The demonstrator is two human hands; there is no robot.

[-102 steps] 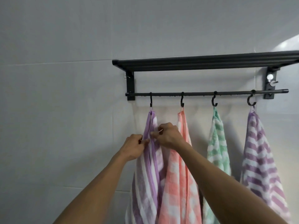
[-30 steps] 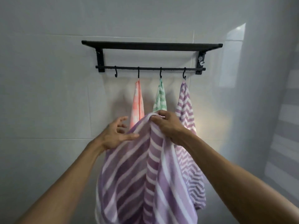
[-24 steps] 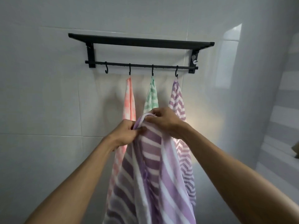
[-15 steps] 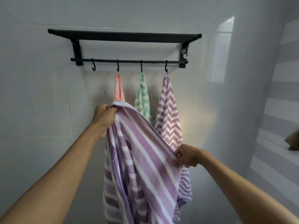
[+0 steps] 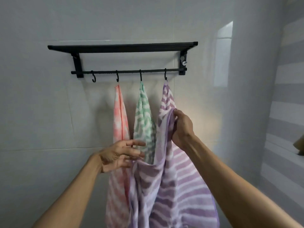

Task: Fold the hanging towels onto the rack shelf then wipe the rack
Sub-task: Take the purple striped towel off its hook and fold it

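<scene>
A black wall rack (image 5: 122, 48) has a flat shelf above a rail with several hooks. The leftmost hook (image 5: 93, 78) is bare. A pink striped towel (image 5: 120, 116), a green one (image 5: 143, 116) and a purple chevron one (image 5: 167, 97) hang from the other hooks. My right hand (image 5: 181, 127) pinches the top corner of a loose purple striped towel (image 5: 172, 186), which drapes down in front of the hanging ones. My left hand (image 5: 120, 155) is at the towel's left edge with its fingers spread; whether it touches the cloth I cannot tell.
White tiled wall surrounds the rack. A grey-striped wall (image 5: 286, 112) stands close on the right, with a brownish object (image 5: 299, 143) on a ledge at the frame's edge.
My left hand let go of the towel's top corner and dropped lower with fingers spread. My right hand rose from the towel's lower edge and now holds its top corner.
</scene>
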